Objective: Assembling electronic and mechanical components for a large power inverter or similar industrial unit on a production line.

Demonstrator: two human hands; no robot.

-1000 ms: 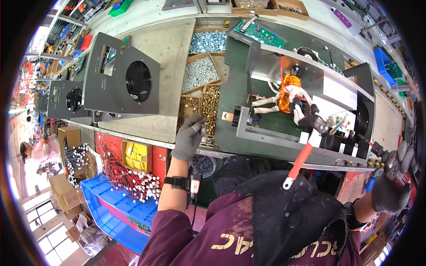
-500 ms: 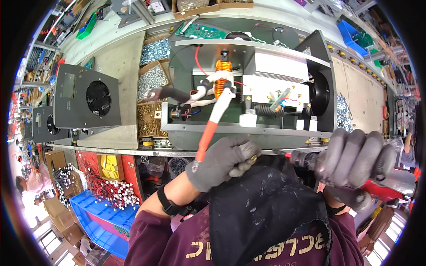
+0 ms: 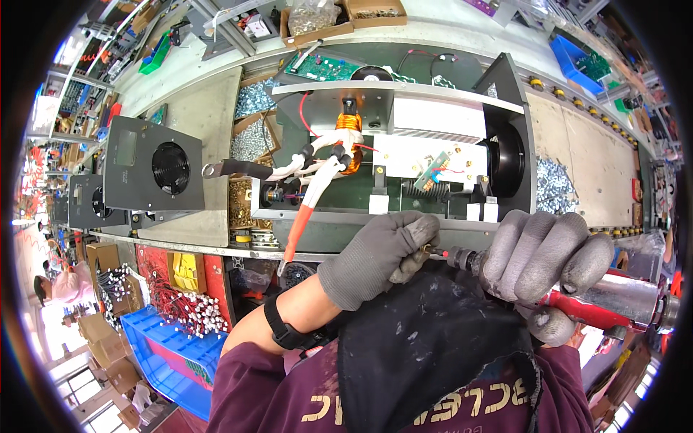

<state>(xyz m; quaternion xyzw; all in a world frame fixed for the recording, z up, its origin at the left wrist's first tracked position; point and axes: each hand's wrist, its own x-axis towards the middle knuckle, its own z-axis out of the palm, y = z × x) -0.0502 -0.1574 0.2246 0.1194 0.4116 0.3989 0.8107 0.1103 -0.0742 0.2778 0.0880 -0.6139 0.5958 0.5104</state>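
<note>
My left hand (image 3: 375,260), in a grey glove, is closed in a pinch on a small brass-coloured screw (image 3: 426,250), mostly hidden by thumb and fingers. My right hand (image 3: 538,260), gloved too, wraps round a red and silver power screwdriver (image 3: 603,299) lying sideways. Its dark chuck (image 3: 465,260) points left, and the tip is right by the left fingertips; whether it touches the screw I cannot tell. Just beyond both hands lies an open metal chassis (image 3: 433,220) with an orange-wound coil (image 3: 349,124), a red-sleeved cable (image 3: 298,232) and a black-sleeved cable (image 3: 242,168).
Grey fan panels (image 3: 155,166) stand at the left. Boxes of loose screws (image 3: 253,137) sit beside the chassis, with more screws (image 3: 554,186) at its right. Below the bench edge are a blue crate (image 3: 162,353) and bundled red wires (image 3: 170,292). A green circuit board (image 3: 325,66) lies behind.
My right hand has brought the screwdriver leftward, so its tip now meets the left fingertips. My left hand has risen slightly, still pinching the screw. The view has shifted a little.
</note>
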